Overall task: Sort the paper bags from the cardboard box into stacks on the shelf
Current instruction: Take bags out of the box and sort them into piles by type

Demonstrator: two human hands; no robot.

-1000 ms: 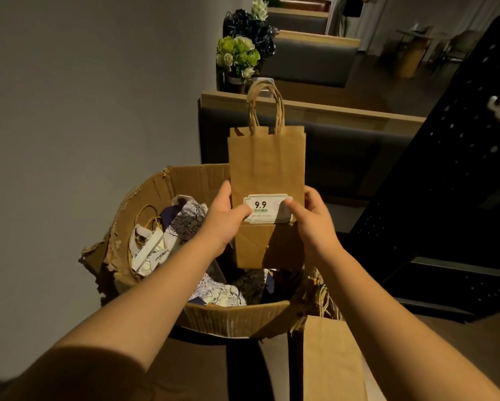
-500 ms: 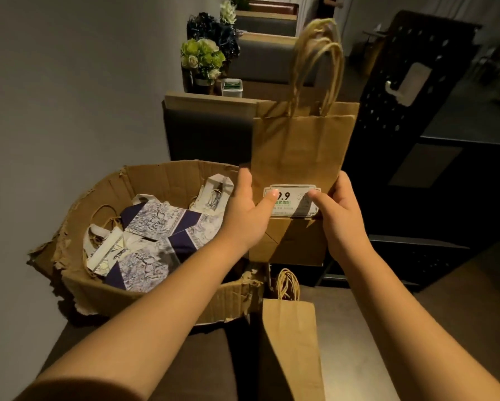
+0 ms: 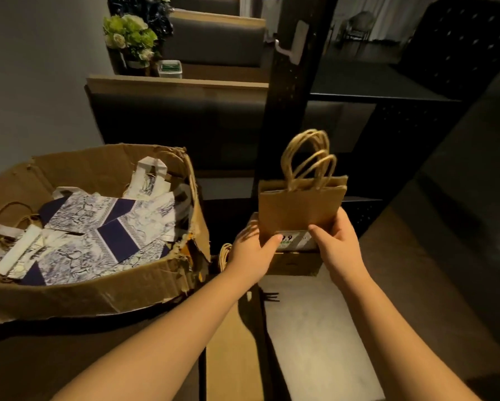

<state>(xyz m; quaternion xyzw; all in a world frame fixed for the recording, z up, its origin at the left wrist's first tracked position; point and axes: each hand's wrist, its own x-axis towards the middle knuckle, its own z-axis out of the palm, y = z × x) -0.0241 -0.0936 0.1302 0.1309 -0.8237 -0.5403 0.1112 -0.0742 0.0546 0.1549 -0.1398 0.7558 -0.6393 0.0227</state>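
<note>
A brown paper bag (image 3: 299, 208) with twisted handles and a white 9.9 price label is held upright by both hands, just right of the cardboard box. My left hand (image 3: 253, 254) grips its lower left edge and my right hand (image 3: 337, 247) its lower right edge. The torn cardboard box (image 3: 78, 290) at the left holds several blue-and-white patterned paper bags (image 3: 107, 227). A second brown bag (image 3: 233, 345) lies flat on the shelf surface (image 3: 318, 337) under my left forearm, its handles (image 3: 224, 254) showing beside my left hand.
A black perforated upright panel (image 3: 289, 111) stands right behind the held bag. Dark shelving (image 3: 387, 111) runs to the right. Behind the box are wood-topped bench backs (image 3: 179, 82), a flower pot (image 3: 131, 39) and a small container (image 3: 170, 69).
Both hands have carried the brown bag rightward and down, from above the box to low over the shelf surface. The view has swung to the right with them.
</note>
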